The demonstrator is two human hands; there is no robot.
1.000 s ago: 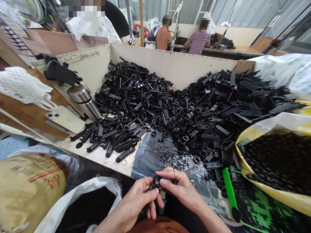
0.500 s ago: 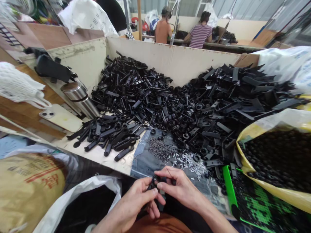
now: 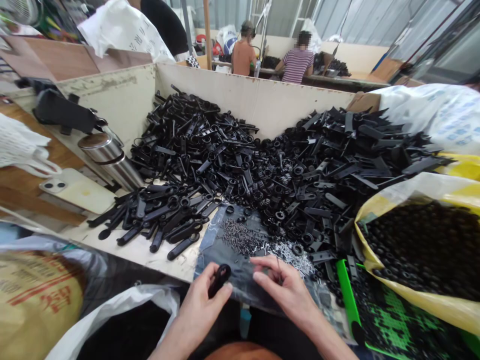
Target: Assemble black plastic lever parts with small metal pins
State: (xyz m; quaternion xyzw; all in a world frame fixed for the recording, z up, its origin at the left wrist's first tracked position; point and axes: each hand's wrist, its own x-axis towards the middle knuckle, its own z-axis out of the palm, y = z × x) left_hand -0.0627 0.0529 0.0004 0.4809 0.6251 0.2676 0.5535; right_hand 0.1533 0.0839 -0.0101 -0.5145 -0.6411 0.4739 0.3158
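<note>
A cream-coloured, wood-walled workbench (image 3: 277, 102) bears a tall left-hand heap of black plastic ring-ended pieces (image 3: 187, 135) and, joining it, a right-hand heap of flat black plastic blades (image 3: 360, 150). At the right stands a yellow-and-translucent plastic sack (image 3: 431, 190) filled with small dark rounded pieces; just beside it is a bright green plastic basket (image 3: 347, 290) containing small black parts. A dark grey sheet (image 3: 243, 272) covers the near middle of the bench, and a loose group of elongated black plastic handles (image 3: 161, 220) lies to its left. The left hand (image 3: 202, 305) is clamped, thumb against fingers, on one black plastic ring-ended part (image 3: 222, 279), held above the bench's near edge, ring end upward. The right hand (image 3: 288, 287) is spread, thumb and forefinger apart, clear of that part; whether its curled fingers hold anything cannot be told. Small dark screws (image 3: 240, 235) and slender silver metal pins (image 3: 296, 257) lie in adjoining piles beyond the hands.
</note>
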